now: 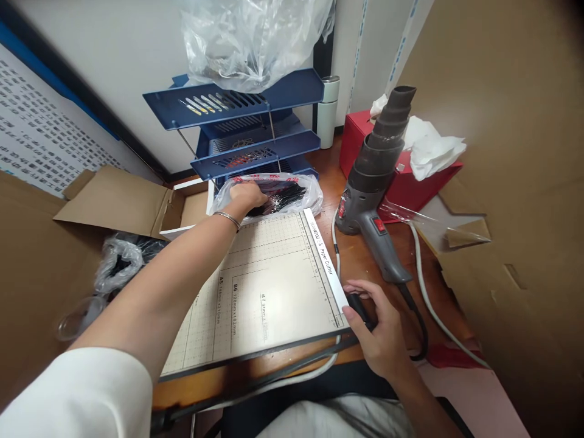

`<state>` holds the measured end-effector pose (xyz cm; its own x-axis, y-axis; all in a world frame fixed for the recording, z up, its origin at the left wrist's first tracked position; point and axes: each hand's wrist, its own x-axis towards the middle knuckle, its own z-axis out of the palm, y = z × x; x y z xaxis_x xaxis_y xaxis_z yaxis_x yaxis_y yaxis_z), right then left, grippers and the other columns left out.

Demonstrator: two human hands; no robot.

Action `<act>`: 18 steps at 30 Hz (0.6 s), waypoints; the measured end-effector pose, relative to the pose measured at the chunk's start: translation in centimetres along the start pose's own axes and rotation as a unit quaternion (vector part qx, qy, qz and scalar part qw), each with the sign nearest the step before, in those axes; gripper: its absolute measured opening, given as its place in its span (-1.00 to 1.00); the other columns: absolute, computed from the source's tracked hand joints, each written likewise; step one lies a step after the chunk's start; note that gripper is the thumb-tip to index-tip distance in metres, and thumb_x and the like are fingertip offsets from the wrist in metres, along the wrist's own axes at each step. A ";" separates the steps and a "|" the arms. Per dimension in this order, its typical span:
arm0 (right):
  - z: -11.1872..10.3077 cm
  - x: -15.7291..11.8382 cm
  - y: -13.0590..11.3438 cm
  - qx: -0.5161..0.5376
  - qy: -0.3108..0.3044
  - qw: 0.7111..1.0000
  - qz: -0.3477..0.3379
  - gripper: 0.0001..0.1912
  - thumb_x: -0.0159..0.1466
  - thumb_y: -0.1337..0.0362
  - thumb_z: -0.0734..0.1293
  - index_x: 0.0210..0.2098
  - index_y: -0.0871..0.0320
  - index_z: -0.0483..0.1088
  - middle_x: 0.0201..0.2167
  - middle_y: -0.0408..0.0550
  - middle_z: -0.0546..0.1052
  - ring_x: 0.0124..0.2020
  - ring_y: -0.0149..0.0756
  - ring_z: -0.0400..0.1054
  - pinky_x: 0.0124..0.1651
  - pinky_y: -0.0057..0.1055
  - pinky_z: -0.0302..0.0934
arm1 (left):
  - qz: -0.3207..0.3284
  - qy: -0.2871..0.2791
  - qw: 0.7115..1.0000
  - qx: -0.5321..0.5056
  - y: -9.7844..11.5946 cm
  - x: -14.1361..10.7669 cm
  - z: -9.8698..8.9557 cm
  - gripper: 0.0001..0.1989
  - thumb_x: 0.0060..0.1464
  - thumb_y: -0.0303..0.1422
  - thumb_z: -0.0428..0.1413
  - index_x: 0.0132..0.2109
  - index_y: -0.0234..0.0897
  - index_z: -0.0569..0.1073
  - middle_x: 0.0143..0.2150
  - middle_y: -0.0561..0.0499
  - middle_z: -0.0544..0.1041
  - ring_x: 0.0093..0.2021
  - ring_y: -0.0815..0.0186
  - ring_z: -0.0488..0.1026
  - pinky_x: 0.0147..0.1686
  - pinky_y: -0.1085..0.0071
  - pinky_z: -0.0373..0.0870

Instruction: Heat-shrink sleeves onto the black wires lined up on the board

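A paper cutter (274,286) with a printed grid lies on the wooden table. My left hand (249,196) reaches over it into a clear plastic bag (312,193) of thin black pieces (287,198) behind its far edge. The fingertips are down in the bag, and what they touch is hidden. At the cutter's near right corner is my right hand (376,325), its fingers curved and apart around the black handle (359,305), with the thumb by the corner. I cannot make out whether it grips the handle.
A grey heat gun (374,176) stands upright right of the cutter, before a red tissue box (356,137). Blue trays (292,91) rise behind the bag. An open cardboard box (123,201) lies left. Cables (429,304) run along the right and near edges.
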<state>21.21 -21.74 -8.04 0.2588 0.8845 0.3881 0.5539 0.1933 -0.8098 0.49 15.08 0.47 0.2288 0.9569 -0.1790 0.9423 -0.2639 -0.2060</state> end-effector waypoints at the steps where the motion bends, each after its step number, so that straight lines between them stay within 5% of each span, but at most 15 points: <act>1: 0.0 0.0 -0.1 0.001 0.002 1.000 0.003 -0.65 0.39 0.13 0.40 0.14 0.03 0.42 -0.07 0.02 0.63 -0.07 -0.18 0.59 0.00 -0.25 0.52 | 0.001 0.004 1.000 0.003 0.1 -0.2 -0.2 -0.30 0.32 0.01 -0.05 0.32 -0.41 0.54 0.15 -0.41 0.63 0.16 -0.20 0.59 0.08 0.05 0.56; 7: 0.1 0.0 -0.7 0.012 0.017 1.000 0.018 -0.66 0.39 0.11 0.40 0.11 0.02 0.43 -0.08 -0.02 0.63 -0.07 -0.19 0.58 0.03 -0.25 0.49 | 0.123 -0.006 0.992 0.016 -1.0 -1.4 -1.0 -0.48 0.30 -0.21 -0.02 0.30 0.00 0.58 0.24 -0.02 0.63 0.22 0.03 0.56 0.15 0.26 0.47; 18: 0.1 0.0 -0.1 0.010 0.006 1.000 0.004 -0.65 0.39 0.16 0.41 0.14 0.01 0.41 -0.08 -0.02 0.62 -0.06 -0.21 0.58 0.02 -0.27 0.49 | 0.174 -0.054 0.977 0.109 -2.9 -2.3 -0.7 -0.37 0.34 -0.29 -0.07 0.51 0.03 0.30 0.27 -0.17 0.61 0.16 -0.08 0.60 0.10 0.15 0.44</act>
<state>21.08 -21.69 -8.02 0.2725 0.8810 0.3868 0.5361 0.1948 -0.8213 -2.57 13.77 2.15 0.4872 0.7899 -0.3726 0.7356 -0.6011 -0.3124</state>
